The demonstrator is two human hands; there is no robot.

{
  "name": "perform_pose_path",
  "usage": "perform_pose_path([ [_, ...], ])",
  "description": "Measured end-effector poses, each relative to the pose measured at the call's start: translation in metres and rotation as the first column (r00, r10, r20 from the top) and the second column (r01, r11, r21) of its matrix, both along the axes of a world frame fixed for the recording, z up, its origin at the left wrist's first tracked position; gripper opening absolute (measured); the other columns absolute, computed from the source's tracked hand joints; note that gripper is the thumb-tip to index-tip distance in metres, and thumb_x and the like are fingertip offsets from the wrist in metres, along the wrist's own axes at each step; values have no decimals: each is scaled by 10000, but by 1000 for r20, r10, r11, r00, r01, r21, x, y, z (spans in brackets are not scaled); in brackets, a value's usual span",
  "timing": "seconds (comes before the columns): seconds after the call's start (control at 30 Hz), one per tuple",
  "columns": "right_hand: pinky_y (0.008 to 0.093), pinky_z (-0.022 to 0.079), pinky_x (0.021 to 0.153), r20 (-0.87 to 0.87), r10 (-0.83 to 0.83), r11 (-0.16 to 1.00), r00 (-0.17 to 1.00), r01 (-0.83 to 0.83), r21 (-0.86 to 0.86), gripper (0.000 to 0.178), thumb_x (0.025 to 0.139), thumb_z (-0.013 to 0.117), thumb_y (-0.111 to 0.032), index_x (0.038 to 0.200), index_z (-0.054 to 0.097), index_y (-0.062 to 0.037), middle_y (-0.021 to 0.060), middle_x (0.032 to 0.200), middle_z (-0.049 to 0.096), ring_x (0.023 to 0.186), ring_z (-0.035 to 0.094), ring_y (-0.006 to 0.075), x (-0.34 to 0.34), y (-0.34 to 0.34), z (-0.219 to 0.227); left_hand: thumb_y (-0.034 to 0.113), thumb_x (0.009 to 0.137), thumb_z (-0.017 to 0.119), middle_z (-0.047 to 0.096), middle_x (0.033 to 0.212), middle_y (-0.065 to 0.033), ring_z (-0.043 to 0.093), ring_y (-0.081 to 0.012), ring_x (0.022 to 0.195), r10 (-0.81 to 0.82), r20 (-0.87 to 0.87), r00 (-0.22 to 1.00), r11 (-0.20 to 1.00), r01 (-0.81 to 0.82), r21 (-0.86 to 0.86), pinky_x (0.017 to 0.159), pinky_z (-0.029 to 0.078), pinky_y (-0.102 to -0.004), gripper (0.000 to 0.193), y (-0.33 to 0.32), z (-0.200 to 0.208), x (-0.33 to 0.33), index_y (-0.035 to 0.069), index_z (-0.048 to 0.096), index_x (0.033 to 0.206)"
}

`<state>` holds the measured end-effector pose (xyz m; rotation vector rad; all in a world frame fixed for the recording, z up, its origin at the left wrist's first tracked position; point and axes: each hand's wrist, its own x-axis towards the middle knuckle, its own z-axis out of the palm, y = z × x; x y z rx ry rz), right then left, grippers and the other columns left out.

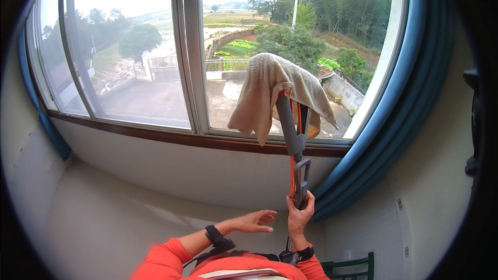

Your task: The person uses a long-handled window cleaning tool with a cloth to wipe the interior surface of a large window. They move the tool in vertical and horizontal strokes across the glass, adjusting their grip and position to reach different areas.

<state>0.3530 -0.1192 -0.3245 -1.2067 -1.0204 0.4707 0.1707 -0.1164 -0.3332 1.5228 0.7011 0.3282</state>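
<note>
We count two hands, and each wears one black wrist device. Our right hand [301, 219] is closed around the lower part of one grey-and-orange tool [288, 124], just below its one grey loop handle [307, 175]. Our left hand [254, 222] is in the air beside it, with the fingers loosely apart. The tool stands nearly upright, and over its top end hangs one beige cloth [275, 75], in front of the window [187, 46]. Two blue curtains [410, 88] frame this window, and one green chair [371, 267] is at lower right.
</note>
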Motion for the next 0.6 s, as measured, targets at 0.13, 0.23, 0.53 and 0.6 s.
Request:
perform_pose_path([
  [0.13, 223, 443, 769, 19, -67, 994, 998, 65, 90, 474, 774, 783, -32, 1170, 524, -10, 16, 965, 552, 848, 538, 93, -9, 18, 28, 314, 879, 699, 349, 1464, -176, 334, -279, 1378, -134, 185, 973, 991, 129, 39, 1109, 320, -450, 860, -7, -57, 41, 92, 162, 1513],
  [0.23, 214, 431, 756, -51, -64, 974, 997, 74, 212, 486, 787, 784, -47, 1179, 497, -26, 15, 955, 540, 843, 535, 95, -18, 44, 59, 217, 914, 643, 331, 1474, -143, 307, -240, 1391, -117, 360, 926, 993, 108, 45, 1114, 286, -438, 834, -3, -70, 63, 126, 82, 1525],
  [0.53, 195, 422, 781, -134, 265, 935, 955, -221, 277, 646, 806, 768, -48, 1337, 401, -48, -8, 1005, 534, 894, 509, 70, -55, 83, 109, 319, 1033, 419, 474, 748, 20, 451, -50, 630, 552, 501, 667, 815, -557, -158, 567, 393, -209, 252, 8, -31, 61, 78, 484, 995],
  [0.6, 215, 434, 830, -82, 424, 877, 902, -386, 287, 671, 876, 697, -94, 1434, 328, -49, 11, 1061, 523, 965, 507, 88, -52, 74, 94, 386, 1027, 418, 469, 703, 25, 442, -49, 601, 633, 458, 625, 758, -619, -203, 539, 386, -212, 352, 8, -27, 55, 86, 491, 858],
])
